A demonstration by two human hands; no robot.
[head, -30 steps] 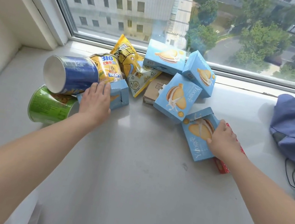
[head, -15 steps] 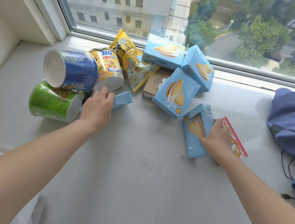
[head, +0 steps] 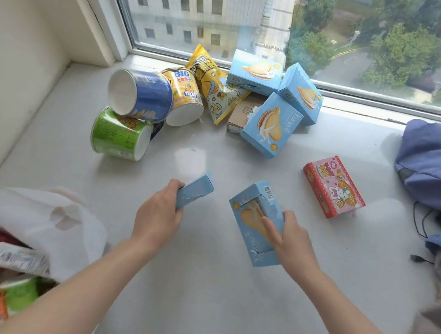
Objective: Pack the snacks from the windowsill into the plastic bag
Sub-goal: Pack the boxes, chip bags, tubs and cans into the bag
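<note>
Both hands full, a blue box in each, out over the windowsill [head: 192,293]!

The left hand [head: 158,215] grips a slim blue box [head: 195,190] by its near end. The right hand [head: 291,242] curls around a torn-open biscuit box [head: 251,221], thumb across the front. The white plastic bag [head: 58,221] gapes at lower left with packets inside. A red-and-pink box [head: 333,185] lies alone to the right. By the glass sit the blue tub [head: 143,95], green tub [head: 119,134], yellow tub [head: 185,94] and yellow packet [head: 212,84].
</note>
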